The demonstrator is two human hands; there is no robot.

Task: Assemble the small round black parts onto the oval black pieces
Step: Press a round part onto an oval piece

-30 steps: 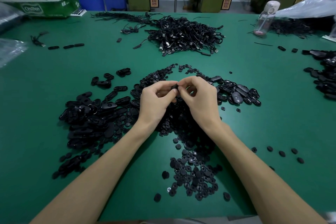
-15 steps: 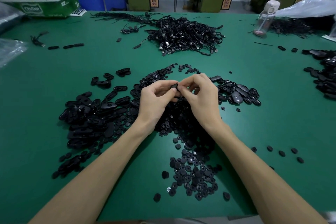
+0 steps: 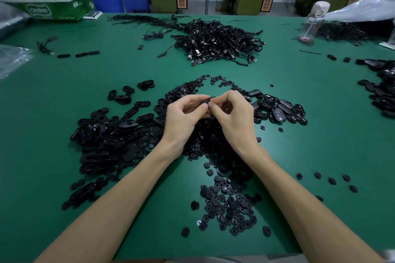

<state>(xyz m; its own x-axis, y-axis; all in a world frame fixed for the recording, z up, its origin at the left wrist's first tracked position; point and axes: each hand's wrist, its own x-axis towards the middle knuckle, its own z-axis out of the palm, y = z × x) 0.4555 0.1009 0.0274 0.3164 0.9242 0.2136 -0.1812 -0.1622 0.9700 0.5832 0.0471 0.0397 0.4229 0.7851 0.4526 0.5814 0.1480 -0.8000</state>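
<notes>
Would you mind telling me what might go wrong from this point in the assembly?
1. The oval black piece is only pinched at the fingertips of the left hand and right hand, above the heap of round parts; if it slips, it may vanish among look-alike black parts.
2. The loose round parts lie close to the table edge, right where the person works; a careless sweep could knock some off.

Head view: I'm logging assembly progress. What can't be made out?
Head view, held black piece: mostly covered by left hand and right hand; round part seated or not, cannot tell.
Head view, oval pieces far right: pile cut by frame edge.
Head view, round parts beneath the hands: partly hidden by them.
</notes>
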